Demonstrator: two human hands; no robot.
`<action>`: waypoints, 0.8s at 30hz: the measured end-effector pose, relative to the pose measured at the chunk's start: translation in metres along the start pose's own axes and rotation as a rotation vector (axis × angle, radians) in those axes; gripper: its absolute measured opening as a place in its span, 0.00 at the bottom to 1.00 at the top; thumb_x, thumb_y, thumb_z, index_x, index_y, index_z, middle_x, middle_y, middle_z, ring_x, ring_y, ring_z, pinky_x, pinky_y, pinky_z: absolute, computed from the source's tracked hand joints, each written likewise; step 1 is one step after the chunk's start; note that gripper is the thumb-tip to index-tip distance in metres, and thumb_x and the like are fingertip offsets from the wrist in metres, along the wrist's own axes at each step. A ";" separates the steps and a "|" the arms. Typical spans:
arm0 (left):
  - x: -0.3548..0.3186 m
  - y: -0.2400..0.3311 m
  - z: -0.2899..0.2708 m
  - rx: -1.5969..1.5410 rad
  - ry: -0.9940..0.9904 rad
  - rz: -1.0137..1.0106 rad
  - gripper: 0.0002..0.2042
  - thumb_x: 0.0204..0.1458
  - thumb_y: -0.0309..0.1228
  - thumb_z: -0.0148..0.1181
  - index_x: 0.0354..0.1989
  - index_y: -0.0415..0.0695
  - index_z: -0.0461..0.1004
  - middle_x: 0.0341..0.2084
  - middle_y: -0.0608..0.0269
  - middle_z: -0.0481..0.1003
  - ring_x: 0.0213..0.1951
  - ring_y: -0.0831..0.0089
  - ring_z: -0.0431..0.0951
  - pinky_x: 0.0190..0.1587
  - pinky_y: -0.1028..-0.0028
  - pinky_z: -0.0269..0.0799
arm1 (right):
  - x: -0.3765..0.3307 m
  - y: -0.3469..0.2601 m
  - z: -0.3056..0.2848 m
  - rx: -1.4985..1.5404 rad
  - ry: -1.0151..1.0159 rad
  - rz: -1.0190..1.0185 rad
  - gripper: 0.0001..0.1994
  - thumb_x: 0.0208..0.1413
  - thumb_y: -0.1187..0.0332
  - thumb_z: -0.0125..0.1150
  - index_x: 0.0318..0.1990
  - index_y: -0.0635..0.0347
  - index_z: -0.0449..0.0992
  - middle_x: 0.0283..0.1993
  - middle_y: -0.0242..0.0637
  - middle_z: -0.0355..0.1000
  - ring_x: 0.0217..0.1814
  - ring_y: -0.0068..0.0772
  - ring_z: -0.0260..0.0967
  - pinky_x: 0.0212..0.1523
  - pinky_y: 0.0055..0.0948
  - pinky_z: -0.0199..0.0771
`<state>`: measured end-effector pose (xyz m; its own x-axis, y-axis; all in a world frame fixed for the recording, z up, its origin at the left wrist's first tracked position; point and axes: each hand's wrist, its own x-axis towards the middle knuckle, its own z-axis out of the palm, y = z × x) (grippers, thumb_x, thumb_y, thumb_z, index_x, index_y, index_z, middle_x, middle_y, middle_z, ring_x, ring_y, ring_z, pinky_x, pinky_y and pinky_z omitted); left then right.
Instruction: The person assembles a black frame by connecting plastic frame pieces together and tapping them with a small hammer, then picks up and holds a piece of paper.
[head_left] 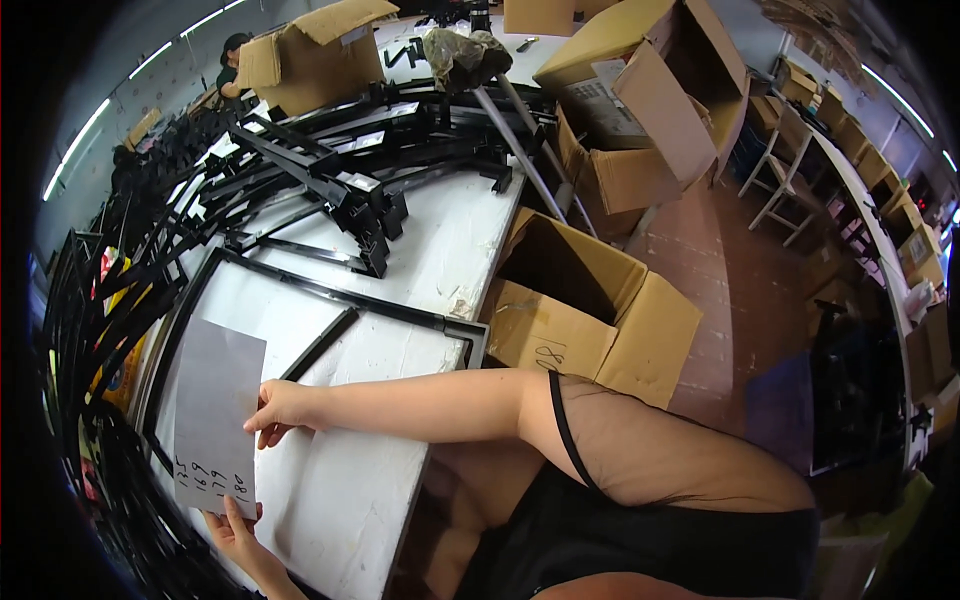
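Note:
A flat grey sheet (pixel 218 400), like paper or thin card, with handwriting along its lower end, is held over the white table (pixel 340 490). My right hand (pixel 283 412) pinches its right edge between thumb and fingers. At the bottom edge my left hand (pixel 238 535) grips the same sheet, thumb on top. Under and around the sheet lies a black rectangular frame (pixel 330 292), its far right corner beside the table's edge. A loose black bar (pixel 322 342) slants inside that frame, partly hidden by my right hand and forearm.
Black plastic frame parts (pixel 330 180) pile up across the far table, with more black strips (pixel 95 400) along the left. An open cardboard box (pixel 570 310) stands right of the table, a larger box (pixel 650 110) beyond it. Another person (pixel 232 75) is at far left.

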<state>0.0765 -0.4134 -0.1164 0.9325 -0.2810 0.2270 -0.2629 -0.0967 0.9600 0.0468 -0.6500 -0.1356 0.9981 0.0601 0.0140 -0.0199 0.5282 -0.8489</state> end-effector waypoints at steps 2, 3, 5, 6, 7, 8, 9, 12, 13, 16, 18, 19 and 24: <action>0.000 -0.001 -0.002 -0.002 -0.018 0.005 0.15 0.58 0.33 0.49 0.50 0.39 0.63 0.34 0.65 0.72 0.32 0.82 0.73 0.31 0.80 0.72 | -0.002 -0.001 0.000 -0.015 0.005 -0.008 0.07 0.50 0.71 0.58 0.35 0.63 0.72 0.32 0.37 0.73 0.30 0.27 0.74 0.31 0.22 0.75; 0.000 -0.002 -0.003 0.003 -0.034 0.001 0.14 0.57 0.33 0.50 0.49 0.40 0.64 0.36 0.66 0.72 0.33 0.82 0.73 0.32 0.80 0.72 | -0.003 -0.002 0.000 -0.021 0.010 -0.009 0.07 0.50 0.70 0.58 0.35 0.63 0.72 0.32 0.37 0.73 0.30 0.27 0.74 0.31 0.22 0.75; 0.001 -0.004 -0.006 -0.009 -0.043 0.000 0.14 0.57 0.32 0.50 0.49 0.40 0.64 0.36 0.65 0.72 0.33 0.82 0.73 0.31 0.80 0.72 | -0.003 -0.002 0.000 -0.027 0.001 0.000 0.07 0.50 0.70 0.58 0.35 0.63 0.72 0.32 0.37 0.73 0.30 0.27 0.74 0.31 0.22 0.75; 0.002 -0.004 -0.005 -0.017 -0.053 -0.011 0.14 0.57 0.32 0.50 0.49 0.40 0.64 0.36 0.65 0.72 0.33 0.82 0.73 0.30 0.80 0.72 | -0.003 -0.002 0.000 -0.024 0.002 -0.004 0.07 0.50 0.70 0.58 0.35 0.63 0.72 0.32 0.37 0.72 0.30 0.27 0.74 0.31 0.22 0.75; 0.002 -0.004 -0.004 -0.019 -0.051 -0.005 0.14 0.57 0.32 0.50 0.49 0.40 0.64 0.36 0.65 0.72 0.33 0.82 0.73 0.30 0.80 0.72 | -0.004 -0.003 0.001 -0.020 0.003 -0.005 0.07 0.50 0.70 0.58 0.35 0.63 0.71 0.31 0.37 0.72 0.30 0.27 0.74 0.31 0.22 0.75; 0.001 -0.003 -0.003 -0.024 -0.034 -0.005 0.15 0.57 0.32 0.50 0.50 0.40 0.64 0.35 0.65 0.72 0.32 0.82 0.73 0.30 0.81 0.72 | -0.006 -0.005 0.002 -0.020 0.038 0.023 0.08 0.50 0.70 0.58 0.36 0.64 0.71 0.31 0.37 0.72 0.30 0.27 0.73 0.31 0.22 0.75; 0.000 -0.004 -0.002 -0.028 -0.017 -0.006 0.15 0.57 0.32 0.50 0.50 0.40 0.64 0.35 0.65 0.72 0.32 0.82 0.73 0.29 0.81 0.72 | -0.006 -0.005 0.002 -0.024 0.034 0.021 0.08 0.50 0.70 0.58 0.36 0.64 0.71 0.31 0.37 0.72 0.30 0.27 0.73 0.31 0.22 0.75; 0.000 -0.003 -0.001 0.000 -0.014 0.006 0.17 0.58 0.33 0.49 0.53 0.38 0.61 0.33 0.62 0.73 0.32 0.80 0.74 0.31 0.79 0.73 | -0.005 -0.003 0.000 -0.007 0.018 -0.005 0.08 0.50 0.71 0.59 0.36 0.64 0.71 0.31 0.38 0.72 0.30 0.27 0.73 0.32 0.22 0.75; 0.000 -0.002 0.000 0.000 -0.014 0.007 0.17 0.58 0.33 0.49 0.53 0.38 0.61 0.33 0.62 0.73 0.32 0.80 0.74 0.31 0.79 0.73 | -0.005 -0.003 -0.001 -0.002 0.005 0.001 0.08 0.50 0.71 0.59 0.36 0.64 0.71 0.31 0.38 0.72 0.30 0.28 0.73 0.32 0.23 0.75; 0.000 -0.001 0.002 -0.006 -0.015 0.028 0.17 0.58 0.33 0.49 0.53 0.38 0.61 0.33 0.62 0.73 0.32 0.80 0.74 0.31 0.79 0.73 | -0.004 -0.002 -0.002 0.011 -0.015 -0.008 0.08 0.50 0.71 0.59 0.36 0.65 0.71 0.32 0.38 0.72 0.31 0.29 0.73 0.32 0.23 0.75; 0.001 -0.002 0.001 -0.013 -0.010 0.030 0.17 0.58 0.33 0.49 0.52 0.38 0.61 0.33 0.62 0.73 0.31 0.80 0.73 0.31 0.79 0.73 | -0.003 -0.001 -0.003 0.018 -0.023 -0.022 0.08 0.50 0.71 0.59 0.36 0.65 0.71 0.32 0.38 0.72 0.31 0.29 0.73 0.32 0.23 0.75; 0.000 0.000 0.002 -0.014 -0.010 0.030 0.17 0.58 0.33 0.49 0.52 0.38 0.61 0.33 0.62 0.73 0.31 0.80 0.73 0.31 0.79 0.73 | -0.003 -0.001 -0.003 0.022 -0.021 -0.013 0.08 0.50 0.71 0.59 0.36 0.65 0.71 0.32 0.38 0.72 0.31 0.29 0.73 0.32 0.23 0.75; -0.001 0.001 0.002 -0.001 -0.015 0.027 0.17 0.58 0.33 0.49 0.52 0.37 0.61 0.32 0.62 0.73 0.30 0.80 0.73 0.30 0.80 0.73 | -0.004 -0.002 -0.003 0.022 -0.020 -0.009 0.08 0.50 0.72 0.58 0.37 0.65 0.71 0.33 0.39 0.72 0.32 0.29 0.74 0.32 0.23 0.75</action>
<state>0.0747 -0.4156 -0.1159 0.9211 -0.2981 0.2504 -0.2877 -0.0877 0.9537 0.0426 -0.6533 -0.1357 0.9969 0.0716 0.0323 -0.0121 0.5472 -0.8369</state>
